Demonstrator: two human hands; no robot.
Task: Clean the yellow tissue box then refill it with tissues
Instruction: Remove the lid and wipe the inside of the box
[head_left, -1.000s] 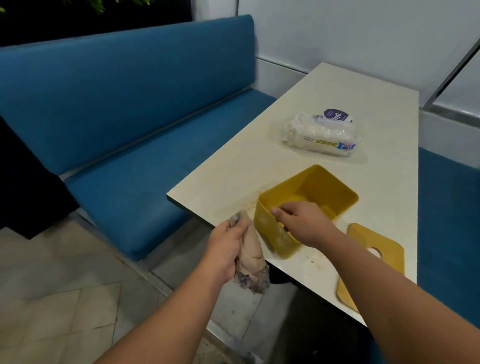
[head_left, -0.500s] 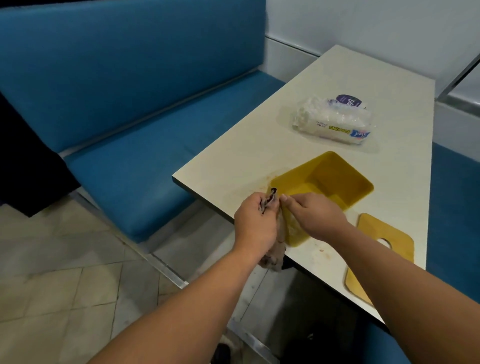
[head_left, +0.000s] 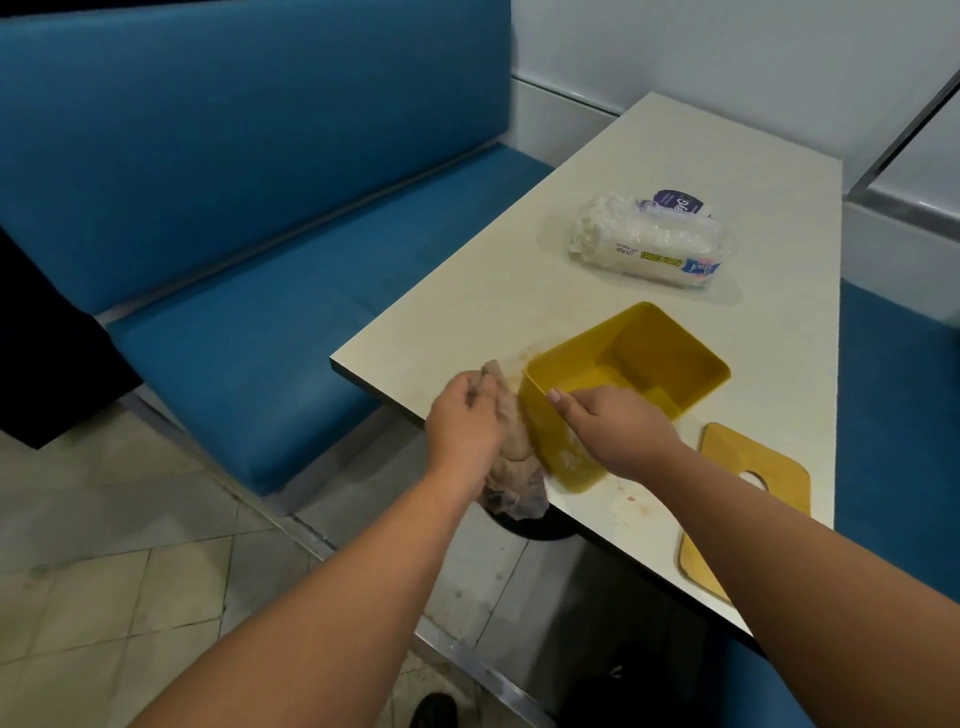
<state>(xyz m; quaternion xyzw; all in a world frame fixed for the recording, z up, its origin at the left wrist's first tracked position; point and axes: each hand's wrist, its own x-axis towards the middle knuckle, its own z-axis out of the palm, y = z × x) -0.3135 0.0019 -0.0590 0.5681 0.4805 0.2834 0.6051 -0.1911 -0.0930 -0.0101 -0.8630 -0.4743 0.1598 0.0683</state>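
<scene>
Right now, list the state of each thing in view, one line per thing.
Yellow plastic tissue box: open, lid off, no tissues inside, on the table.
Flat yellow lid with oval hole: off the box, lying on the table.
Clear plastic pack of white tissues: full, lying behind the box.
Crumpled greyish cloth: bunched against the box's side.
Left hand: grips the cloth.
Right hand: holds the box's near rim.

On the one cream rectangular laminate table (head_left: 691, 171) stands one open yellow plastic tissue box (head_left: 649, 364), and beside it lies one flat yellow plastic lid with an oval hole (head_left: 727, 493). There are two clear plastic packs of white tissues (head_left: 649, 247), one lying behind the other. One crumpled greyish-brown cleaning cloth (head_left: 511, 467) shows at the table's edge. Two bare hands are in view, a left hand (head_left: 462, 421) and a right hand (head_left: 618, 428). Two blue padded bench seats, one blue padded bench on the left (head_left: 234, 208) and one blue padded bench on the right (head_left: 893, 415), flank the table.
</scene>
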